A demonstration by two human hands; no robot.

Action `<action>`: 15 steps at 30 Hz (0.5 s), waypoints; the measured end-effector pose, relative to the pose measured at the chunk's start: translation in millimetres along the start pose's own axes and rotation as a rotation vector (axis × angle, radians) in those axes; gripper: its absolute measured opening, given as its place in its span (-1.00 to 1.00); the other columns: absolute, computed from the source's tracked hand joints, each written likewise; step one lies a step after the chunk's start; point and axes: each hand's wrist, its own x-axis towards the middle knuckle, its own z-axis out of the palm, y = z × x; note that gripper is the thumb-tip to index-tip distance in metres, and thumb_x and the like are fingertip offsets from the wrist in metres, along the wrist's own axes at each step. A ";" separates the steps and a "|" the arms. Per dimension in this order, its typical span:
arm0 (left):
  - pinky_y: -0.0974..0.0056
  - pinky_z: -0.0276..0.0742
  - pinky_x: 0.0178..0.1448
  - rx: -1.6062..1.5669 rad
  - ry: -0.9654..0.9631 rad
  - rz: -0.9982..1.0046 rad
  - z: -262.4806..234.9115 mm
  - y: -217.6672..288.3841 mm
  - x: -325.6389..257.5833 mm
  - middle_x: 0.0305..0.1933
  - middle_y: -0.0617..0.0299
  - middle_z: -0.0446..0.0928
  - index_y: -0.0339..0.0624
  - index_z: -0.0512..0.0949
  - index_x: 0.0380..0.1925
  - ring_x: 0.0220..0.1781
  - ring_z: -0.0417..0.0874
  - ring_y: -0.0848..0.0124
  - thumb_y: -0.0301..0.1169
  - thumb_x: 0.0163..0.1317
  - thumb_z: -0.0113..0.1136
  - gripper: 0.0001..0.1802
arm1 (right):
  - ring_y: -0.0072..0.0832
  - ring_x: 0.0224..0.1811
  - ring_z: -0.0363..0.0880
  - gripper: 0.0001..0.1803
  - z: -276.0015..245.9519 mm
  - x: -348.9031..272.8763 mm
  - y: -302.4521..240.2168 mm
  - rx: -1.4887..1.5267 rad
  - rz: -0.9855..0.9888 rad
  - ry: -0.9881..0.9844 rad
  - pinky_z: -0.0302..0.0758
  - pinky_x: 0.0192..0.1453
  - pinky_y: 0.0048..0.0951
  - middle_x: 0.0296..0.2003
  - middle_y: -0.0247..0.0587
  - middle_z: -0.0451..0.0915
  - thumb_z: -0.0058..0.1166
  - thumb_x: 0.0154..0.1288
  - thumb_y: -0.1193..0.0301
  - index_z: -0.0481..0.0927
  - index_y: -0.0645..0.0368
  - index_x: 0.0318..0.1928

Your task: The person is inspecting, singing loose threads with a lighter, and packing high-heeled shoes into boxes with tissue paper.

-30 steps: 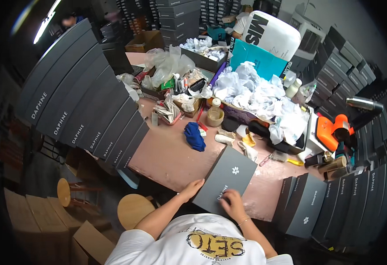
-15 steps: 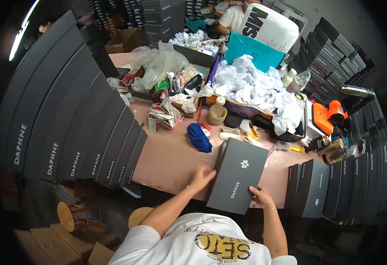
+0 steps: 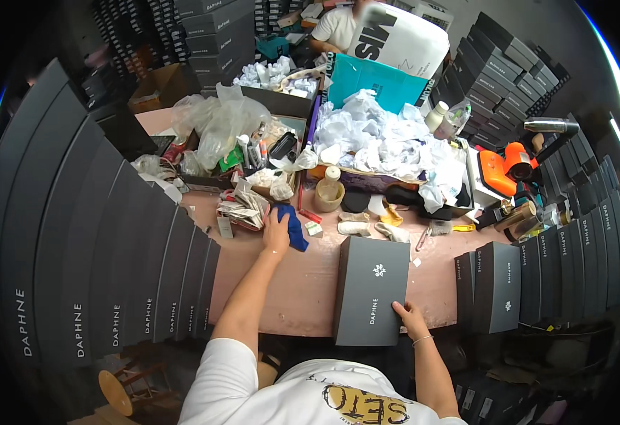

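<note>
A dark grey lidded shoebox (image 3: 371, 280) lies in front of me at the table's near edge. My right hand (image 3: 412, 322) grips its right side, thumb on the lid and fingers out of sight below. Further off to the left, my left hand (image 3: 276, 234) has its fingers closed over a crumpled blue cloth (image 3: 296, 232) on the tabletop. A bundle of paper tags (image 3: 242, 205) stands just beyond that hand. To the right of the cloth lies a small white packet (image 3: 313, 228).
Stacked grey shoeboxes wall in the table (image 3: 303, 290) on the left (image 3: 122, 262) and right (image 3: 547, 265). Crumpled white paper (image 3: 373, 131) fills a box at the back. A jar (image 3: 330, 195), a yellow-handled brush (image 3: 451, 227) and an orange tool (image 3: 497, 173) stand about. A person (image 3: 334, 28) sits beyond.
My left hand has left the shoebox and reached forward and left onto the blue cloth. The box now lies flatter and straighter, with my right hand still at its right side.
</note>
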 end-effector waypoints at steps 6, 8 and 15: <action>0.07 0.36 0.17 -0.859 -0.833 -0.369 -56.8 113.9 -90.3 0.15 -0.19 0.36 -0.43 0.28 0.13 0.15 0.44 0.02 0.11 0.21 0.05 -0.21 | -0.55 -0.37 0.48 -0.50 -9.8 -7.5 -14.0 -0.118 0.027 -0.070 0.43 -0.32 -0.53 -0.37 -0.25 0.54 0.29 0.11 0.22 0.50 0.39 -0.11; 0.26 0.42 0.01 -1.083 -0.957 -0.719 -61.5 145.2 -142.6 -0.09 0.01 0.48 -0.43 0.36 0.00 -0.05 0.49 0.30 0.12 0.11 0.21 -0.22 | -0.56 -0.38 0.48 -0.50 -14.2 -17.3 -23.6 -0.181 0.015 -0.061 0.43 -0.34 -0.55 -0.38 -0.25 0.53 0.32 0.07 0.24 0.50 0.39 -0.12; 0.26 0.40 0.03 -1.425 -0.967 -0.934 -85.9 147.8 -147.3 -0.02 0.17 0.48 -0.22 0.39 0.03 0.01 0.47 0.42 -0.09 0.17 0.25 -0.45 | -0.56 -0.31 0.53 -0.53 2.9 -62.4 -90.7 0.004 -0.221 -0.131 0.50 -0.28 -0.52 -0.34 -0.19 0.56 0.24 0.15 0.24 0.46 0.39 -0.10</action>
